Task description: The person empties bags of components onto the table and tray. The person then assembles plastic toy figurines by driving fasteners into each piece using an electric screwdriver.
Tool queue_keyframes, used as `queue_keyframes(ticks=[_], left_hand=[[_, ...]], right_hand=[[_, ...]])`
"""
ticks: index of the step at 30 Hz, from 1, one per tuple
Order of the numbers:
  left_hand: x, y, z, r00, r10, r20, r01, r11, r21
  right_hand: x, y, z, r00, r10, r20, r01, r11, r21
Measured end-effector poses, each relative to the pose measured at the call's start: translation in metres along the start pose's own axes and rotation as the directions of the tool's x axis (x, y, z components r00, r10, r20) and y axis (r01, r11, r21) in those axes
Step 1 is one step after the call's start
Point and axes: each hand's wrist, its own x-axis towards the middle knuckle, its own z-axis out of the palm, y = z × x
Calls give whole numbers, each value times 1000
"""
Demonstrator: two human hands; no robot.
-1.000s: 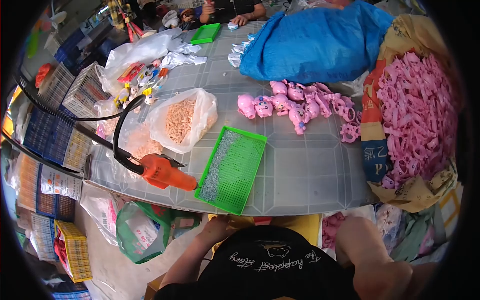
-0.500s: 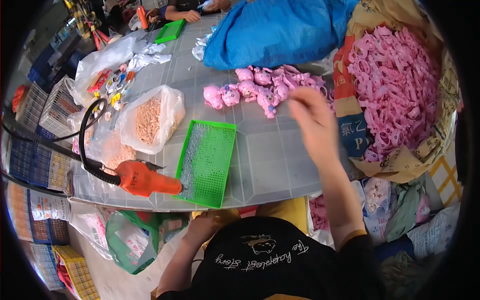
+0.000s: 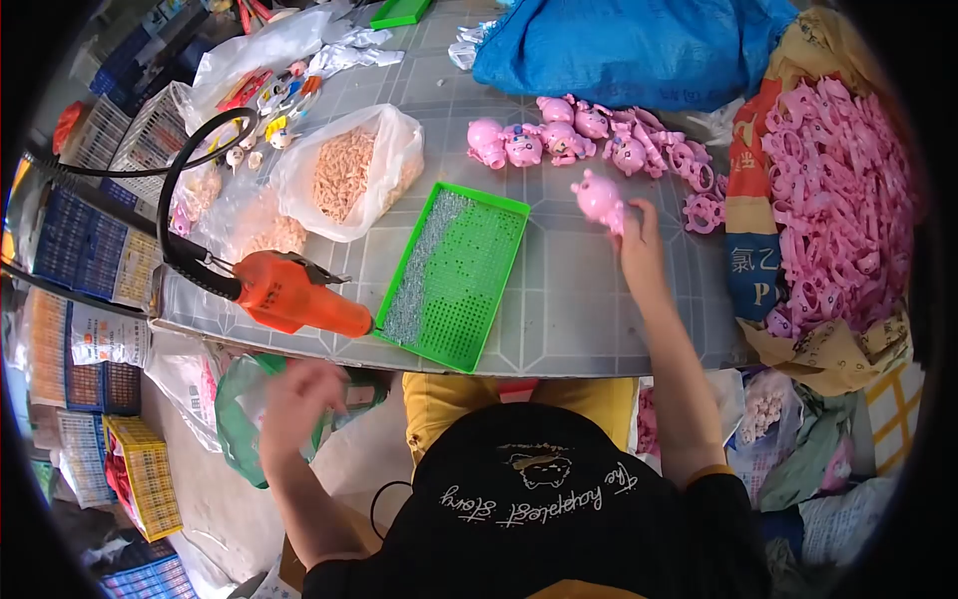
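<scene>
My right hand (image 3: pixel 642 238) pinches a pink toy figure (image 3: pixel 600 198) over the table, just in front of several pink figures (image 3: pixel 564 140). My left hand (image 3: pixel 302 399) is raised off the table's front edge, left of my lap, blurred by motion; its finger shape is unclear. An orange electric screwdriver (image 3: pixel 299 294) hangs from a black coiled cable, its tip at the lower left corner of a green tray (image 3: pixel 479 290). Small metal screws lie along the tray's left side. Behind the screwdriver stands a plastic bag of small beige parts (image 3: pixel 344 176).
A large sack of pink parts (image 3: pixel 843 200) stands at the right. A blue sack (image 3: pixel 629 50) lies at the back. Stacked baskets (image 3: pixel 85 235) line the left side. A green bag (image 3: pixel 239 419) hangs below the table's left front edge.
My right hand has reached onto the table and taken hold of a pink figure, pulling it away from the group. My left hand has risen from my lap and moved left.
</scene>
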Motion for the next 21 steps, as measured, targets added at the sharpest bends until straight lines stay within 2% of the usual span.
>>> queue_keyframes(ticks=[1,2,3,4,6,7,8,9,10,11,13,14,15,17,21], left_hand=[[9,4,-4,961,102,-256,-108,994,-9],[26,15,7,852,351,-388,-408,910,-73],[43,26,23,659,541,-523,-674,734,-89],[48,35,29,679,575,-456,-705,684,-187],[53,54,36,689,648,-325,-722,574,-387],[56,59,38,731,612,-301,-680,624,-385],[59,63,40,771,572,-280,-636,672,-379],[62,65,39,807,530,-261,-591,717,-369],[64,64,38,839,514,-180,-531,698,-481],[65,67,38,854,500,-147,-510,743,-433],[67,76,45,884,461,-79,-459,824,-332],[69,83,48,874,482,-57,-474,821,-318],[71,91,51,863,504,-34,-489,818,-304],[79,100,63,825,565,-7,-506,733,-454],[100,88,84,821,568,-57,-481,635,-605]], right_hand=[[-18,-15,-10,988,112,111,-130,977,172],[-37,-24,-14,970,150,190,-193,953,232],[-57,-32,-14,946,180,269,-258,922,288],[-72,-37,-13,917,202,344,-322,884,338],[-91,-36,-16,906,117,407,-178,977,116],[-98,-37,-16,891,83,447,-95,995,4],[-102,-45,-17,897,94,433,-8,981,-195],[-104,-45,-18,921,14,388,122,939,-322],[-106,-43,-19,932,-75,356,238,864,-443],[-108,-45,-17,927,-169,334,338,761,-554],[-104,-60,-13,868,-355,347,483,766,-424],[-103,-67,-10,828,-443,343,551,753,-358],[-105,-70,-5,813,-444,377,572,732,-371],[-106,-77,5,779,-450,437,616,682,-396],[-108,-71,17,790,-412,455,602,664,-443]])
